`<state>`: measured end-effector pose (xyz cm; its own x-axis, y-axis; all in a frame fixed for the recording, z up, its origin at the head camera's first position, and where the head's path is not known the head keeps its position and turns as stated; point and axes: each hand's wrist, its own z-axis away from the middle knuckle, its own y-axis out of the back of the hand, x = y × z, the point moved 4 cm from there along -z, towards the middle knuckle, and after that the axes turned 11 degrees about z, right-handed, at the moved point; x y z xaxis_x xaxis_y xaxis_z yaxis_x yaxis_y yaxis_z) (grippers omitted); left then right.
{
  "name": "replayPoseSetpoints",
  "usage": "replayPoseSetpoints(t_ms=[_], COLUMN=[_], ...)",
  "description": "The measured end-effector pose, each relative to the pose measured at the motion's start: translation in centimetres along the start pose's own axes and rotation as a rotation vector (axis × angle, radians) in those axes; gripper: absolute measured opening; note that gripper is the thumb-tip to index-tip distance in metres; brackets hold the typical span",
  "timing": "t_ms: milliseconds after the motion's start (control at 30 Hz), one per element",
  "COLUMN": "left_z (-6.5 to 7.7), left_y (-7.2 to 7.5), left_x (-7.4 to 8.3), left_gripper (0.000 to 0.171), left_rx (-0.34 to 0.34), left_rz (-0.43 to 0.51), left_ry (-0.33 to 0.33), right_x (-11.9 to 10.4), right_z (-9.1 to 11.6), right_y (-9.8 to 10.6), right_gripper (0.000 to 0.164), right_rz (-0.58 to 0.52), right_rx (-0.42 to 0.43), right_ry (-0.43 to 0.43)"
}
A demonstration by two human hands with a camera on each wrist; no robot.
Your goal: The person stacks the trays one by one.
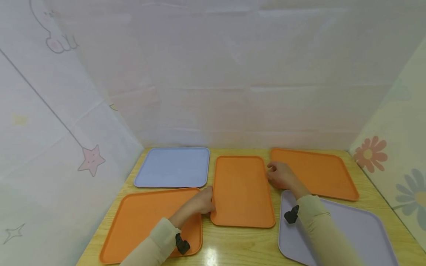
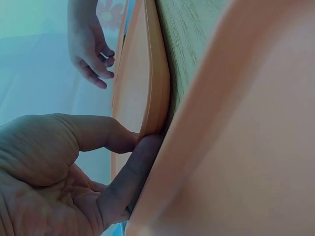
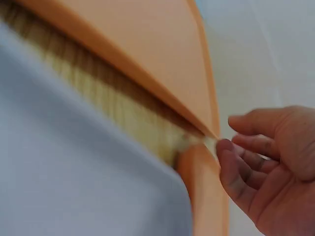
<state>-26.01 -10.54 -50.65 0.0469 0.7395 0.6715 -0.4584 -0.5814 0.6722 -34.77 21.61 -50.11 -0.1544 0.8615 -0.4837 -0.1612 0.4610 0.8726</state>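
In the head view, an orange tray lies lengthwise in the middle of the table. My left hand is at its left side; up close, the thumb and a finger pinch the tray's rim. My right hand hovers by the upper right side of the same tray, near the right-hand orange tray. Its fingers are loosely bent, with nothing between them. A small gap shows between these fingertips and the tray edges in the right wrist view.
Another orange tray lies front left, under my left forearm. A light blue tray is at the back left. My right sleeve crosses a lilac tray at the front right. Printed cloth walls enclose the wooden table.
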Motion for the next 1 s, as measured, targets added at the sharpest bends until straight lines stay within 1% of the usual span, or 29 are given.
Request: replayPoseSetpoints(t_ms=[67, 167, 267, 433, 600, 700, 933, 1000], left_z=[0.0, 0.0, 0.1, 0.1, 0.0, 0.0, 0.0, 0.0], left_y=[-0.1, -0.1, -0.1, 0.0, 0.0, -0.1, -0.2, -0.3], left_x=[0.0, 0.0, -0.1, 0.1, 0.1, 0.2, 0.1, 0.0], left_gripper=[0.083, 0.087, 0.09, 0.089, 0.089, 0.089, 0.086, 0.086], left_rx=[-0.005, -0.009, -0.008, -0.003, -0.007, -0.01, -0.009, -0.013], left_rz=[-0.001, -0.013, -0.03, -0.037, -0.042, -0.037, -0.014, 0.003], left_ry=[0.007, 0.02, 0.027, 0.025, 0.03, 0.029, 0.022, 0.014], right_x=[0.5, 1.3, 2.2, 3.9, 6.6, 8.3, 12.1, 13.1], right_z=[0.8, 1.9, 3.2, 5.6, 8.4, 10.1, 13.6, 14.6], right_y=[0.7, 1.8, 2.9, 4.5, 5.9, 6.7, 8.5, 8.8], right_gripper=[0.038, 0.039, 0.042, 0.046, 0.048, 0.047, 0.044, 0.042], right_rz=[-0.011, 0.004, 0.035, 0.058, 0.068, 0.089, 0.165, 0.186], right_rx=[0.021, 0.021, 0.013, 0.017, 0.057, 0.091, 0.128, 0.156], right_ry=[0.05, 0.11, 0.143, 0.153, 0.154, 0.153, 0.133, 0.134])
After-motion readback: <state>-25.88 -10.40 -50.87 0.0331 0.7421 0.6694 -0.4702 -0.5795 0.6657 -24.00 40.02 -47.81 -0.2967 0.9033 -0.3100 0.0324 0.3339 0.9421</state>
